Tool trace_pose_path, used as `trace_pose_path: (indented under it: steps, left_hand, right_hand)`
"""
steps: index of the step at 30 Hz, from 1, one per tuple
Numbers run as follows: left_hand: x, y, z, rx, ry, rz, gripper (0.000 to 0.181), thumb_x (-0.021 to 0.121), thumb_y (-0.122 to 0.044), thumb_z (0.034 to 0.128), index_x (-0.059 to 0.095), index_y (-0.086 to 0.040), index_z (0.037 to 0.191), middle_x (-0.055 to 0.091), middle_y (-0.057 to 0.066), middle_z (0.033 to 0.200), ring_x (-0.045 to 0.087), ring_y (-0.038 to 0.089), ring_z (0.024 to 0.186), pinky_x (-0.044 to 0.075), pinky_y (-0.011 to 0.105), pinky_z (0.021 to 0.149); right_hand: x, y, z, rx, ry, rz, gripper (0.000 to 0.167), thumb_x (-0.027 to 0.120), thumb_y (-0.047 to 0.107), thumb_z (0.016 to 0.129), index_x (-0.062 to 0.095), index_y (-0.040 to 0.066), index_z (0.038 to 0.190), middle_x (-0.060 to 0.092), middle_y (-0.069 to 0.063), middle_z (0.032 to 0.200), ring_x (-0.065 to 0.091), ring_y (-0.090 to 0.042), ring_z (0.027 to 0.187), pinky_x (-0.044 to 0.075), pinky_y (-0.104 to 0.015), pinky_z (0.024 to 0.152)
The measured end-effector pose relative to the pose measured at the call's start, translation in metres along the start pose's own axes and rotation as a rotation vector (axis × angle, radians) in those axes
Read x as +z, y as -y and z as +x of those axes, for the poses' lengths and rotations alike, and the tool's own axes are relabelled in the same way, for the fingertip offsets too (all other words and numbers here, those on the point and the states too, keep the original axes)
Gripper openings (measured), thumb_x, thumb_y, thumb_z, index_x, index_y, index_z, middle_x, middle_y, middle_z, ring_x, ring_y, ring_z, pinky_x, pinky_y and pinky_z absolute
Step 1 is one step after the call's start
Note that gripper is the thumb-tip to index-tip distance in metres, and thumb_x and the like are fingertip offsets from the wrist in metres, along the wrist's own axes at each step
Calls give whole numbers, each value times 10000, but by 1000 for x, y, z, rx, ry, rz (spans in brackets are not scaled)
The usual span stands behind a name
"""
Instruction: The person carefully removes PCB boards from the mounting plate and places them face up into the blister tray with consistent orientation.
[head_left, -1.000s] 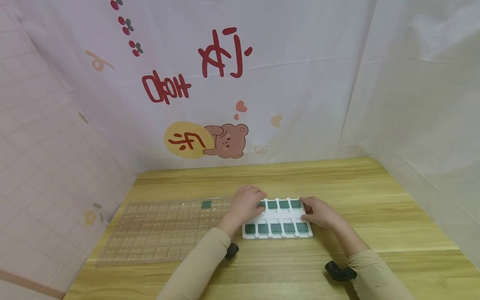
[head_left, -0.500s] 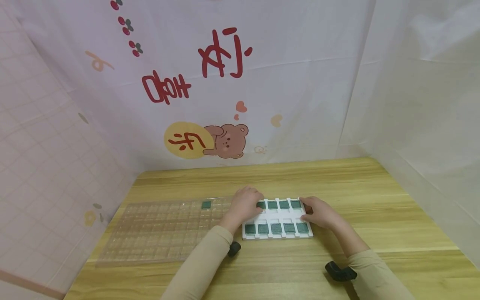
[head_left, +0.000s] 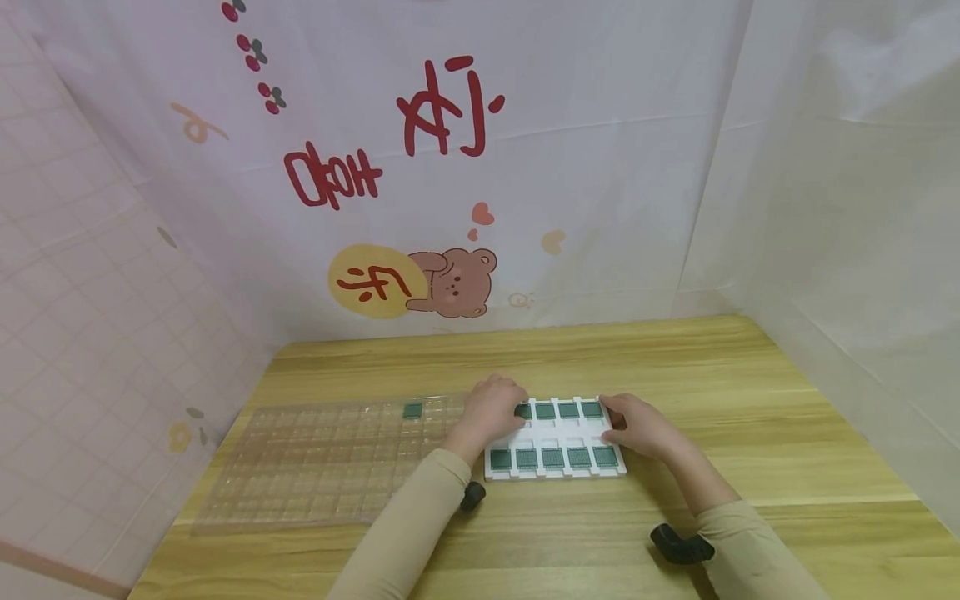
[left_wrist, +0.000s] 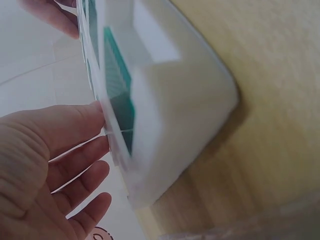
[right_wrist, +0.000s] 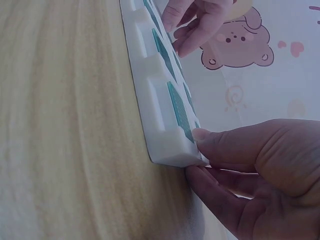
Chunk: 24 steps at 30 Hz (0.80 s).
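Observation:
A white tray (head_left: 553,433) with two rows of square green chips lies on the table. My left hand (head_left: 491,410) reaches over its far left part. Thumb and index finger close about a green chip (head_left: 522,411) in the far row; their fingertips hide much of it. In the left wrist view the other fingers (left_wrist: 82,185) stay loosely bent and apart. My right hand (head_left: 637,423) pinches the tray's right end between thumb (right_wrist: 220,145) and fingers. The near row shows several chips, among them a green chip (head_left: 552,457) at its middle.
A clear plastic tray (head_left: 300,458) with many small compartments lies to the left. A lone green chip (head_left: 412,411) is in its far part. Black wrist-camera mounts (head_left: 681,545) sit by the sleeves. White printed cloth (head_left: 600,167) hangs behind the wooden table (head_left: 570,542).
My left hand has drawn slightly left and down at the far row, its forearm shifting a little to the right. The right hand and the white tray look still.

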<state>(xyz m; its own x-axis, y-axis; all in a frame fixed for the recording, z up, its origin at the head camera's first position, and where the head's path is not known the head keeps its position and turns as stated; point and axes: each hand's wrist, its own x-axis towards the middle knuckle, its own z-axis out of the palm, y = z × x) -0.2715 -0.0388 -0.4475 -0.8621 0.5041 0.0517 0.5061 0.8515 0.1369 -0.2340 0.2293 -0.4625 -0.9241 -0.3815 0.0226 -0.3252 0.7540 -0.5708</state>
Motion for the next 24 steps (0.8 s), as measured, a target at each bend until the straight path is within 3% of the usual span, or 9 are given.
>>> trace_pose_path:
  steps: [24]
  left_hand:
    - [0, -1, 1, 2, -1, 7, 237, 779, -238, 848, 760, -170, 1074, 692, -33, 1039, 541, 163, 944, 449, 345, 878]
  right_hand:
    - [1, 1, 0, 13, -1, 21, 628, 764, 45, 840, 467, -180, 1345, 585, -245, 1160, 553, -289, 966, 468, -494, 884]
